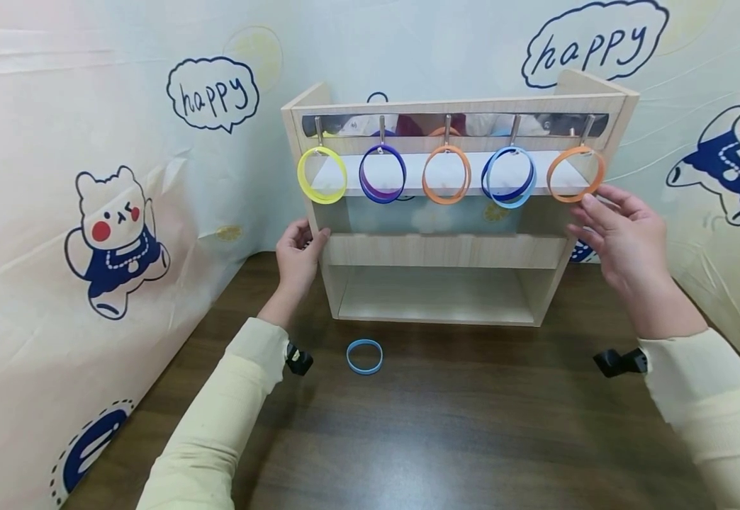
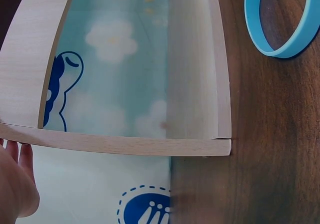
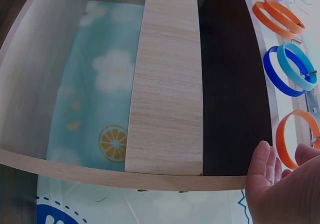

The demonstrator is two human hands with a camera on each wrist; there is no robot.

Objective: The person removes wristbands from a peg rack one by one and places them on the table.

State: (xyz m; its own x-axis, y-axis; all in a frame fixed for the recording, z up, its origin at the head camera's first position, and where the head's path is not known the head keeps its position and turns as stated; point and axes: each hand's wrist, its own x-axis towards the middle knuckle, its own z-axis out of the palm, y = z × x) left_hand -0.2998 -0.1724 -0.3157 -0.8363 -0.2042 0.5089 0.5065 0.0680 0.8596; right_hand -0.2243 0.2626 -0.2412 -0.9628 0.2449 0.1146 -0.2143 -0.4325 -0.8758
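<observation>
Orange ring (image 1: 601, 172) is hanging at eleven o'clock of the relaxed right hand (image 1: 628, 246); left hand (image 1: 298, 263) is gripping the wooden rack (image 1: 446, 251).

The shelf unit (image 1: 449, 251) looks like pale wood-grain board, smooth and matt, its shelf panel (image 1: 414, 170) plain, smooth white. The strip (image 1: 415, 126) across its front is glossy and mirror-like; the hooks (image 1: 447, 129) there are shiny metal. The hanging wristbands (image 1: 445, 202) and the light blue wristband (image 2: 253, 18) look smooth and rubbery. The tabletop (image 1: 440, 432) is dark wood grain with a sheen, the backdrop (image 1: 19, 120) thin creased sheeting, the sleeves (image 1: 204, 425) soft matt cloth
</observation>
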